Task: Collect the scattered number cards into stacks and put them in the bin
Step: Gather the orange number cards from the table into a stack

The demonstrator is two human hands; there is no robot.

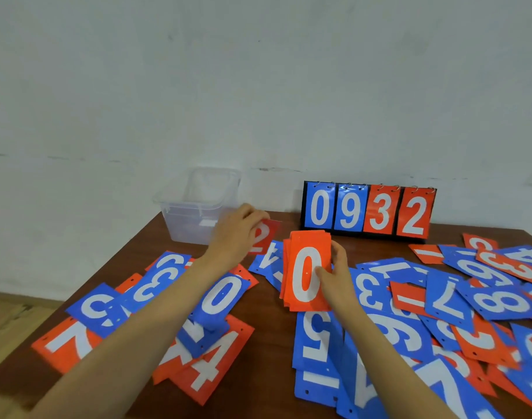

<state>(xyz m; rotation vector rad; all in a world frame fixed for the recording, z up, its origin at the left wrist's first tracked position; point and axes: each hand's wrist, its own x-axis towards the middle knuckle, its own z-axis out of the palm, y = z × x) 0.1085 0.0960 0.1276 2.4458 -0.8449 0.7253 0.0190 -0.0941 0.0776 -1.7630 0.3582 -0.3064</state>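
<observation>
The right hand (334, 275) clamps the red stack (307, 273), fingers wrapped; at eleven o'clock the left hand (234, 234) pinches the red 2 card (263, 237). A slack grip could spill the stack.

Blue and orange-red number cards (458, 300) with white digits cover the reddish-brown wood-grain counter (277, 397). At frame centre, an orange-red stack (307, 270) shows a white 0. The scoreboard (368, 211), centre right, shows two blue and two red panels on black. The bin (195, 204) is clear plastic.
</observation>
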